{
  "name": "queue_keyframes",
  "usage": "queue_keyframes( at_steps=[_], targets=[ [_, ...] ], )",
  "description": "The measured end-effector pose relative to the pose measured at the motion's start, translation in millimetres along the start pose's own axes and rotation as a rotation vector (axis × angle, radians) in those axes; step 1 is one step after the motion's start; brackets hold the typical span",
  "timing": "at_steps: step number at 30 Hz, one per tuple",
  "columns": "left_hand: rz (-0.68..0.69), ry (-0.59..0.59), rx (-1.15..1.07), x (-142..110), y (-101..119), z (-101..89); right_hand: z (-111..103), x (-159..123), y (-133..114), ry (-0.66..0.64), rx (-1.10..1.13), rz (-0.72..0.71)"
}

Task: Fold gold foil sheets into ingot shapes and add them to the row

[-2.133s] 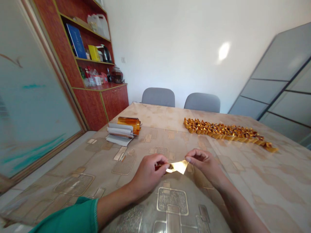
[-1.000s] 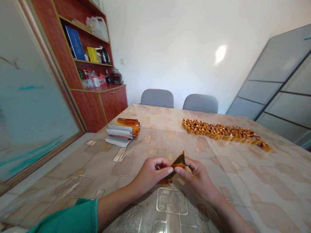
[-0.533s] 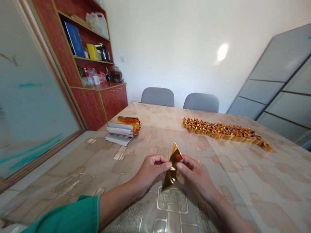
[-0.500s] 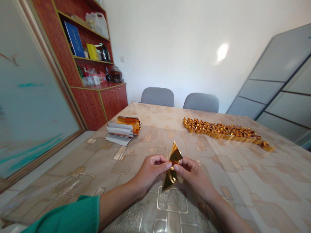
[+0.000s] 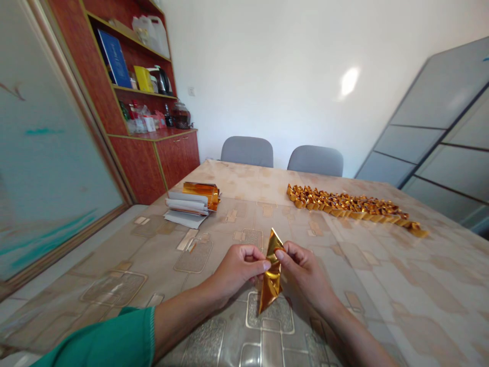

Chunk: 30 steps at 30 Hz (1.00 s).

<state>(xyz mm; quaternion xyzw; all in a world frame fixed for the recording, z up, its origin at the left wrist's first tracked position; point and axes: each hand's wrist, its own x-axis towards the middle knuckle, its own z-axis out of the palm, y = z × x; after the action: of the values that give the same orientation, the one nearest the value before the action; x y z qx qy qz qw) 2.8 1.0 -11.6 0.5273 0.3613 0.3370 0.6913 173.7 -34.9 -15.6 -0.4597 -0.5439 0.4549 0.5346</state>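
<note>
The gold foil piece [image 5: 272, 275] is nearer to the wearer than the stack of papers [image 5: 191, 205] and to the right of it, held just above the patterned table cover [image 5: 382, 285]. Two seconds ago it stretched sideways between the fingers; half a second ago it stood as two triangular points pinched at a narrow waist by both thumbs. Now its lower point reaches further toward the wearer and its front catches more light. The left hand [image 5: 235, 270], on the side closer to the stack, grips the foil's left edge between thumb and fingers. The right hand [image 5: 305, 270], further from the stack, has its thumb higher than before, pressed on the foil's upper part, with the fingers closed behind; some fingertips are hidden by the foil. The stack itself has not shifted, its pale sheets lying beside gold ones. Well to the right of the stack, the long cluster of folded gold pieces [image 5: 347, 204] lies as it did. Beyond the stack, two grey chairs [image 5: 247, 151] stand at the table's far edge, and a red-brown cabinet [image 5: 133, 165] rises behind it to the left, its shelves carrying a blue folder [image 5: 115, 58] and a kettle [image 5: 164, 81].
</note>
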Motion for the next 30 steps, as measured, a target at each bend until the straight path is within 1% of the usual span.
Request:
queue_keyframes(
  at_steps=[3, 6, 9, 12, 14, 15, 17, 19, 21, 22, 24, 26, 30],
  targets=[
    [0.014, 0.008, -0.015, 0, -2, 1.1, 1, 0, -2, 0.018, -0.006, 0.02],
    [-0.016, 0.001, -0.011, -1, -2, 2.1, 2, 1, -2, 0.013, 0.024, 0.011],
    [-0.051, -0.01, -0.014, -2, -2, 2.8, 0, 3, -1, 0.047, -0.01, -0.056],
    [-0.042, -0.007, -0.044, -1, 0, 0.9, -5, 4, 0, 0.087, -0.072, -0.1],
    [-0.025, 0.032, -0.057, 0, 3, -2.6, -9, 2, 0, 0.1, -0.18, -0.163],
    [-0.025, 0.061, -0.076, 1, 4, -4.8, -11, 1, -1, 0.097, -0.257, -0.219],
    [-0.059, 0.11, -0.155, 3, 7, -9.1, -14, -2, -2, 0.039, -0.42, -0.343],
    [-0.112, 0.121, -0.255, 4, 8, -12.1, -15, -4, -3, -0.083, -0.531, -0.437],
    [-0.148, 0.108, -0.324, 5, 8, -13.0, -13, -5, -3, -0.199, -0.569, -0.476],
    [-0.156, 0.104, -0.348, 4, 8, -12.8, -11, -5, -3, -0.235, -0.575, -0.481],
    [-0.17, 0.091, -0.385, 3, 7, -11.6, -9, -5, -2, -0.26, -0.58, -0.485],
    [-0.182, 0.074, -0.405, 3, 6, -10.3, -8, -5, -1, -0.239, -0.581, -0.504],
    [-0.201, 0.059, -0.391, 1, 5, -9.5, -14, -3, -5, -0.192, -0.585, -0.599]
  ],
)
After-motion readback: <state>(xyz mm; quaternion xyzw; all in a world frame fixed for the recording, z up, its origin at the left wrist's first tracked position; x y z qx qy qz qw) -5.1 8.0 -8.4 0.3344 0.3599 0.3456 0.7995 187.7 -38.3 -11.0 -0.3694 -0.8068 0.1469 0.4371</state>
